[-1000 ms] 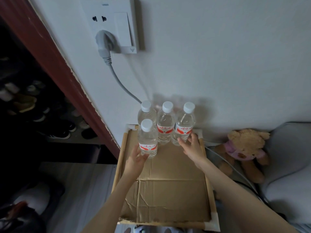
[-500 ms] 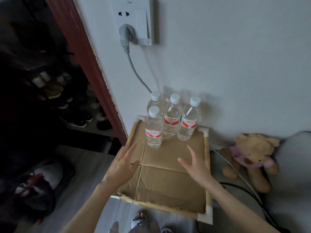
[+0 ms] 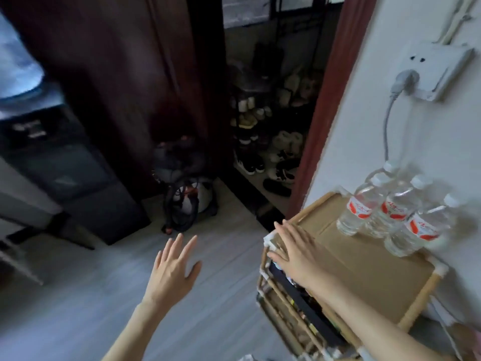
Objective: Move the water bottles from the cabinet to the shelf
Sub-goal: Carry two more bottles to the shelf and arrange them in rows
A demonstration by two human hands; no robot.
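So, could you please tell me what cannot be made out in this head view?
- Water bottles: motion blur smears the label print; the exact count is uncertain.
- Shelf: its lower tiers are dark, and the right hand covers the near corner.
- Shoe rack: too dim to tell pairs apart.

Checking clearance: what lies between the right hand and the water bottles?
Only bare cardboard on the shelf top separates the right hand from the water bottles in the head view.
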